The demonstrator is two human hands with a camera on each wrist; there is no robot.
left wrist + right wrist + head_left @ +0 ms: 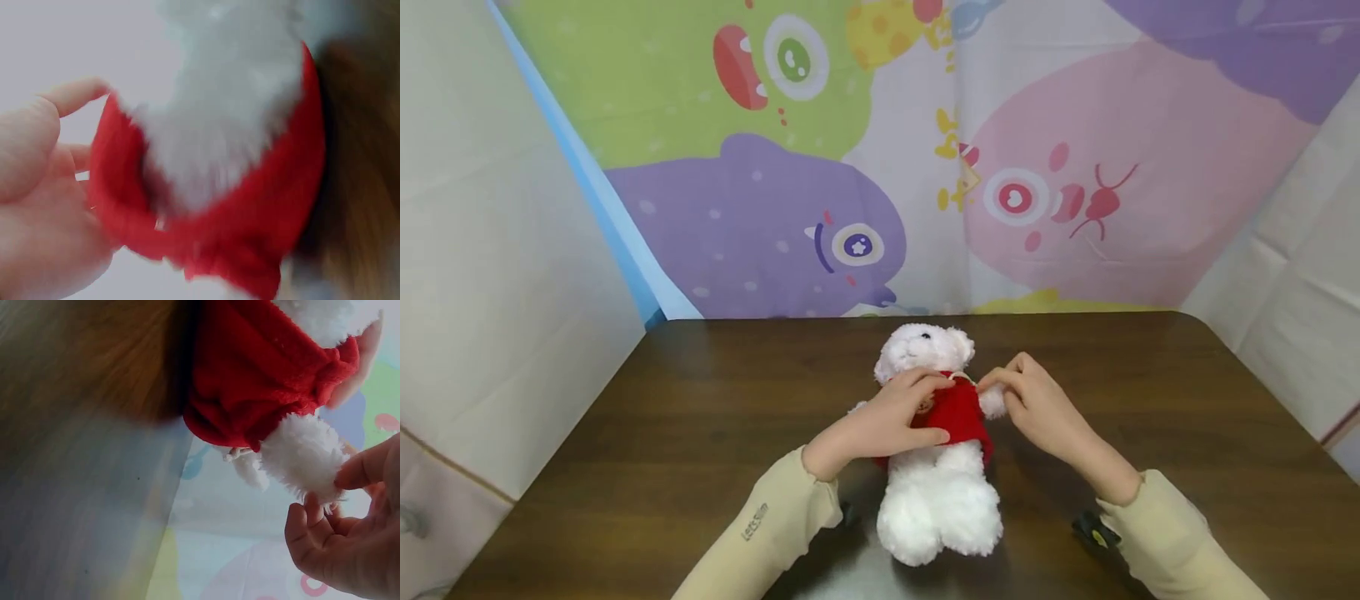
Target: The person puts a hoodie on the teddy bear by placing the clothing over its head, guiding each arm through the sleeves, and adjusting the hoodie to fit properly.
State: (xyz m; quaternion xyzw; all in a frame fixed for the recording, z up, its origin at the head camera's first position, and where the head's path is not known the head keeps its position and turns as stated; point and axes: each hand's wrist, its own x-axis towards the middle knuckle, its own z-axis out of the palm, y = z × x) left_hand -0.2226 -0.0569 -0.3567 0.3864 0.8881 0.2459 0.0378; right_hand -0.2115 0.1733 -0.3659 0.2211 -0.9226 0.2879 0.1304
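Note:
A white plush teddy bear in a red top lies on its back, head at the far side and feet towards me. My left hand rests across the front of the top, thumb along its lower part and fingers near the neck. In the left wrist view the thumb meets the edge of the red cloth. With thumb and fingertips my right hand pinches the end of the bear's fluffy arm, which sticks out of the red top.
A dark brown wooden table carries the bear. Behind it hangs a cloth backdrop with cartoon monsters, and pale sheets cover the sides. Dark wrist straps show near the sleeves.

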